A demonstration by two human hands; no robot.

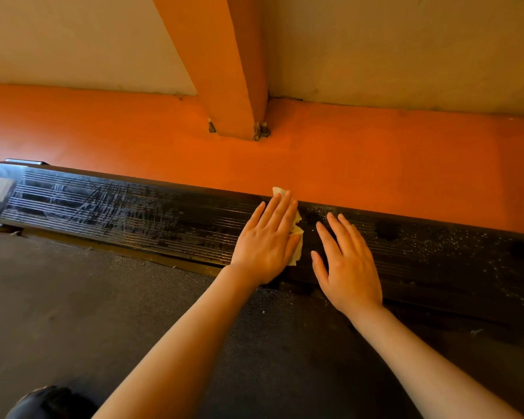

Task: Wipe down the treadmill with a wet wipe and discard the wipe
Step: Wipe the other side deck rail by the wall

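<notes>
The treadmill's black ribbed side rail runs across the view, wet and streaked on its left part, dusty with pale specks on its right part. My left hand lies flat with straight fingers on a pale wet wipe, pressing it onto the rail. The wipe shows at my fingertips and beside my palm. My right hand rests flat on the dusty rail just right of the wipe, fingers spread, holding nothing.
The grey textured treadmill belt fills the foreground under my forearms. Beyond the rail lies an orange floor with an orange post bolted to it against a pale wall. A dark rounded shape sits at the bottom left.
</notes>
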